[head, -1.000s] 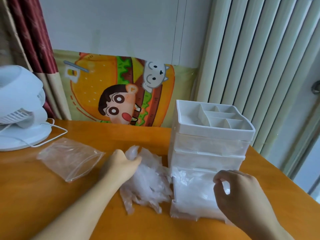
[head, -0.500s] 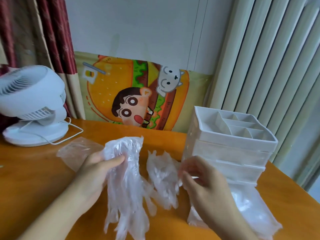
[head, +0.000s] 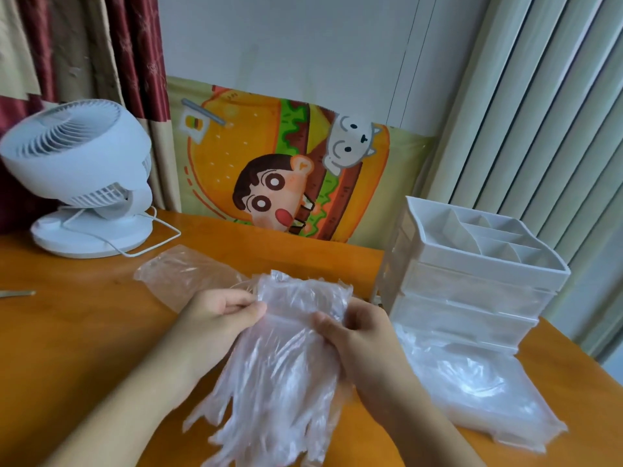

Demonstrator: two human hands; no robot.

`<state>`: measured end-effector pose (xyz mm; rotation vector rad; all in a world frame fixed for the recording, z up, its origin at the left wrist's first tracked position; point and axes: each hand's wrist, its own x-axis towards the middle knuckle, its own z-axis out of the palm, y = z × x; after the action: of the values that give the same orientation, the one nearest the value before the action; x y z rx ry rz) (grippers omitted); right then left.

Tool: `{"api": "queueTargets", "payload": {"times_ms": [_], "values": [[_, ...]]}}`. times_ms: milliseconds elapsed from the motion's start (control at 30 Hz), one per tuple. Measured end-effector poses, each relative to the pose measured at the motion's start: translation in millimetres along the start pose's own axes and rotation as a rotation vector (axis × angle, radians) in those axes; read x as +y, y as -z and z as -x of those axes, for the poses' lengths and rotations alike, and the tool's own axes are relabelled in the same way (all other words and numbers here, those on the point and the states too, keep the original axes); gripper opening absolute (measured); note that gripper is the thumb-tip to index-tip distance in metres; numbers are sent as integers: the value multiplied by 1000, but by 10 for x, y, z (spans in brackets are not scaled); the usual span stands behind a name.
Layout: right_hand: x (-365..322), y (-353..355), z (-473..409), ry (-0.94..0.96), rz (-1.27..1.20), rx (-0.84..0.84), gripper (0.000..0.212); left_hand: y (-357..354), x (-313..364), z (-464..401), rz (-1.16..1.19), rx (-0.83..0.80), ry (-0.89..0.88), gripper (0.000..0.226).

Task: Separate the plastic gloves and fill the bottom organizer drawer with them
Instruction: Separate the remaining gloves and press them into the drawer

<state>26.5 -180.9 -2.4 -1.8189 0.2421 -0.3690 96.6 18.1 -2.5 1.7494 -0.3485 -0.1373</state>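
On orange table [head: 84, 332], right side: white organizer [head: 472, 281], top tray compartments bare, bottom drawer [head: 472, 382] pulled out toward you, heaped with clear plastic gloves. Far left: white fan [head: 81, 163]. Centre, held above table: your bunch of gloves [head: 279, 365], fingers hanging down. Behind it: clear zip bag [head: 182, 274], flat, contents unclear. Left hand [head: 215, 318] pinches bunch's cuff edge; right hand [head: 357, 335] grips opposite edge.
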Motion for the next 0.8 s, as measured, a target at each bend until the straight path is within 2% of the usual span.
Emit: {"api": "queueTargets", "payload": {"times_ms": [133, 233, 333, 433, 600, 700, 733, 767, 800], "values": [[-41, 64, 53, 3, -11, -38, 43, -144, -140, -33, -150, 83, -145, 38], [-41, 192, 127, -75, -3, -119, 37, -172, -92, 5, -292, 232, -271, 39], [-14, 338, 179, -80, 44, -103, 42, -146, -75, 21, -346, 257, -325, 37], [-36, 435, 214, -46, 134, -80, 36, -165, -98, 24, -345, 234, -353, 36], [-202, 574, 235, 36, 317, -180, 17, -165, -81, 43, -287, 156, -394, 33], [-268, 530, 204, 55, 318, -203, 39, -206, -41, 93, -232, -4, -385, 27], [-287, 491, 195, 90, 372, -199, 34, -227, -21, 117, -217, -46, -384, 25], [-310, 449, 194, 132, 423, -195, 18, -243, -3, 133, -204, -71, -384, 25], [-300, 425, 185, 173, 474, -187, 17, -244, -1, 138, -192, -80, -383, 24]]}}
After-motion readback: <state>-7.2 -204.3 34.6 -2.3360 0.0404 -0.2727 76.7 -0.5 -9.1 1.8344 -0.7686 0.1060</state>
